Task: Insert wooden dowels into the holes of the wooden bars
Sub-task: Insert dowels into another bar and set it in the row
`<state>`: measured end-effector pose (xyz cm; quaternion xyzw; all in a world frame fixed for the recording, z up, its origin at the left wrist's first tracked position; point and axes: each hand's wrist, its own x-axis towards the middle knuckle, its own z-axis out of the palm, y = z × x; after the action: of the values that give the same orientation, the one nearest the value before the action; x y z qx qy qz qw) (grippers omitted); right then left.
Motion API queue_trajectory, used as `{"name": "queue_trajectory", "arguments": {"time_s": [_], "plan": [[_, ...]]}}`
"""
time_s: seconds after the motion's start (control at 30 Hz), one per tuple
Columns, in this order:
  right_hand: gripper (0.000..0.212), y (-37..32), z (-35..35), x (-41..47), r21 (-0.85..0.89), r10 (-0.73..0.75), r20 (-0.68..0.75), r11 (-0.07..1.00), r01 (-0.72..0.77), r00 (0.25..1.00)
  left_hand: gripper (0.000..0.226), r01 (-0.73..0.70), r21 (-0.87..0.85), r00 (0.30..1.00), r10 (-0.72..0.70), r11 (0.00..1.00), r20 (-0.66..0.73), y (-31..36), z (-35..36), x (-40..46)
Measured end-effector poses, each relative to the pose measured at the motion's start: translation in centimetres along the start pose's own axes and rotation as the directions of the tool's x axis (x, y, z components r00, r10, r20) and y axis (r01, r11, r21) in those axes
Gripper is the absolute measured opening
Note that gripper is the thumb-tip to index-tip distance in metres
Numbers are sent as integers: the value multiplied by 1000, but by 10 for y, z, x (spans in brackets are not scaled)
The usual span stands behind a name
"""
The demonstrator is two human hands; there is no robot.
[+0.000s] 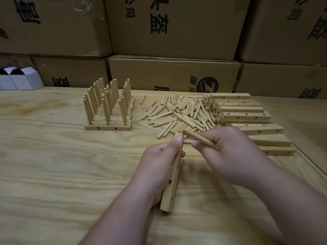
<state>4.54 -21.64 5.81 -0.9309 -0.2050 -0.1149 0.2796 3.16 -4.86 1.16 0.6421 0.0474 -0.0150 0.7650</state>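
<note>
My right fingers [199, 145] pinch a wooden dowel [198, 138], thumb and forefinger pressed on its shaft, its free end angled up and to the left toward the top of the bar. My right hand [230, 152] curls behind it, and whether a second dowel lies in the palm I cannot tell. My left fingers [177, 139] are wrapped closed around a wooden bar [172, 183], thumb tip pressed near its upper end, the bar running lengthwise away from me with its near end low by my wrist; several round holes show along its right face. My left hand [159, 161] covers the bar's left side. Just beyond both hands lies a loose heap of dowels [178, 114] on the counter [53, 165], the nearest ones almost touching my fingertips. To the right of the heap sits a stack of empty bars [244, 114], holes facing me. To the left, well apart from my hands, stand finished bars [108, 128] packed side by side with dowels upright in them. Behind everything, cardboard boxes [173, 29] are piled against the back, and small white boxes [21, 78] sit at the far left.
</note>
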Motion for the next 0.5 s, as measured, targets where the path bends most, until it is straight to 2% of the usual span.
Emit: {"name": "queue_trajectory", "arguments": {"time_s": [0.17,0.4,0.5], "plan": [[23,-5,19,-4,-32,3,-156,999,-8,988,33,-8,-16,999,7,1000,-41,0,0,0],[25,3,9,1,115,141,12,983,-141,990,35,-22,53,999,23,998,-31,-1,0,-1],[19,4,2,3,162,168,17,972,-169,986,43,-6,63,1000,7,998,-15,-1,2,-1]]}}
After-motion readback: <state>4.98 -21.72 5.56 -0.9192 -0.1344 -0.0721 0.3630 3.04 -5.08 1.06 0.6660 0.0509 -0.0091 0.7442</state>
